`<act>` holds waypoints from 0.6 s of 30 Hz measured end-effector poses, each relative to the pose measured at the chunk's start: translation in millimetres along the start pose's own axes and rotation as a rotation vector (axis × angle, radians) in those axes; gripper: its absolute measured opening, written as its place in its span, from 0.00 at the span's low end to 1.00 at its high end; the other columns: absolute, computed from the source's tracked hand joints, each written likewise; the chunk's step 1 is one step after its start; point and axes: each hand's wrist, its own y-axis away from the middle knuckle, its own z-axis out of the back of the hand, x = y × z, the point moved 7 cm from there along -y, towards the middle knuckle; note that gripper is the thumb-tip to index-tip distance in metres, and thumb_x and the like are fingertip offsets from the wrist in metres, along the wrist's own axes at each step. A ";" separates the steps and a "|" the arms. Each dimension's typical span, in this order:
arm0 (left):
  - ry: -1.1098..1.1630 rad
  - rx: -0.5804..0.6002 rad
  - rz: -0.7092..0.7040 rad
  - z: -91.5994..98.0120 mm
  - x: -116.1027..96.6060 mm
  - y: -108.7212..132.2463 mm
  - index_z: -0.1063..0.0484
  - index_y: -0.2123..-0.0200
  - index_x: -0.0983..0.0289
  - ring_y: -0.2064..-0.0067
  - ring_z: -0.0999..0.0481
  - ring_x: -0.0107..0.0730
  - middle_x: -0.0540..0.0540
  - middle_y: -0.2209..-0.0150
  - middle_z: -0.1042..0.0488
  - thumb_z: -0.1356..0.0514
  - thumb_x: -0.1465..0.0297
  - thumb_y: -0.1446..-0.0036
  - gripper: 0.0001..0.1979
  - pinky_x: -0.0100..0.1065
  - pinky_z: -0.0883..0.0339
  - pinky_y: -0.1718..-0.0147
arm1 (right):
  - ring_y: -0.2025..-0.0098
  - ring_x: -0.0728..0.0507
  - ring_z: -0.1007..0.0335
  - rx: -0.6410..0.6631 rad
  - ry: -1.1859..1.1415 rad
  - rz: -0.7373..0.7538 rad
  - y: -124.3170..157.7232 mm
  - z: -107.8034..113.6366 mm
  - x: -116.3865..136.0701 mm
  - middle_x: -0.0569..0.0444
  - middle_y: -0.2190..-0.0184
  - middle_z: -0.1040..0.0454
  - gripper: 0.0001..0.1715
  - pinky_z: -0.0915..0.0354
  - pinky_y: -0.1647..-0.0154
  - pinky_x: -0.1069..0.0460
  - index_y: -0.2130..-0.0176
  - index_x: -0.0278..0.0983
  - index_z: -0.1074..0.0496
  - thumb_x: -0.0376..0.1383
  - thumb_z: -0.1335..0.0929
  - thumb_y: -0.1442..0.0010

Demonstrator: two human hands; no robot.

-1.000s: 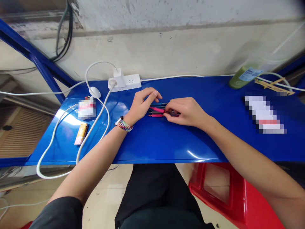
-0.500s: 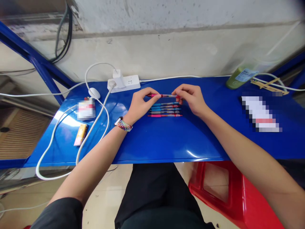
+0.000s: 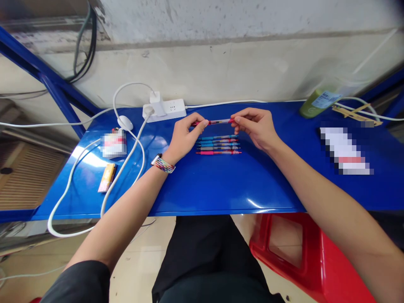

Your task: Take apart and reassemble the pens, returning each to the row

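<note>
left hand [image 3: 183, 136] pinching, right hand [image 3: 257, 126] pinching, forearms outstretched

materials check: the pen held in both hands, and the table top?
Pen: likely plastic; clear barrel with red ends, pinched between left hand and right hand. Table top: probably painted or coated sheet metal; glossy blue, bright glare streaks, thin rolled front edge.

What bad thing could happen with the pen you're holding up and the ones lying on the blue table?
The red pen is pinched only at its ends by the left hand and right hand, so it might slip and fall onto the row of pens below, knocking them out of line. Those pens lie on a smooth, shiny blue table, so a bump could perhaps send them rolling toward the front edge.
</note>
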 end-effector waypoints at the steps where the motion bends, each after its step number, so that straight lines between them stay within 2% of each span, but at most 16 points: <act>1: -0.004 0.003 -0.002 0.0 0.2 0.0 0.22 0.62 0.58 0.64 0.23 0.36 0.52 0.67 0.20 0.36 0.56 0.23 0.15 0.39 0.28 0.58 | 0.70 0.44 0.21 0.000 -0.012 0.003 -0.1 -0.2 -0.7 0.52 0.68 0.16 0.22 0.18 0.65 0.45 0.63 0.42 0.14 0.53 0.13 0.45; 12: -0.021 -0.003 -0.054 0.1 3.5 -2.0 0.21 0.64 0.59 0.68 0.28 0.33 0.50 0.71 0.24 0.36 0.52 0.22 0.20 0.38 0.36 0.64 | 0.71 0.44 0.18 -0.005 -0.065 -0.005 -0.3 -1.5 -6.2 0.52 0.70 0.14 0.25 0.13 0.62 0.45 0.63 0.40 0.11 0.53 0.11 0.49; 18: 0.029 -0.021 -0.003 -1.9 12.7 -1.7 0.23 0.72 0.60 0.72 0.29 0.31 0.50 0.76 0.27 0.42 0.46 0.20 0.32 0.37 0.37 0.67 | 0.68 0.42 0.14 -0.007 -0.038 0.016 0.9 -3.4 -5.4 0.50 0.66 0.12 0.23 0.12 0.59 0.44 0.64 0.39 0.11 0.50 0.10 0.50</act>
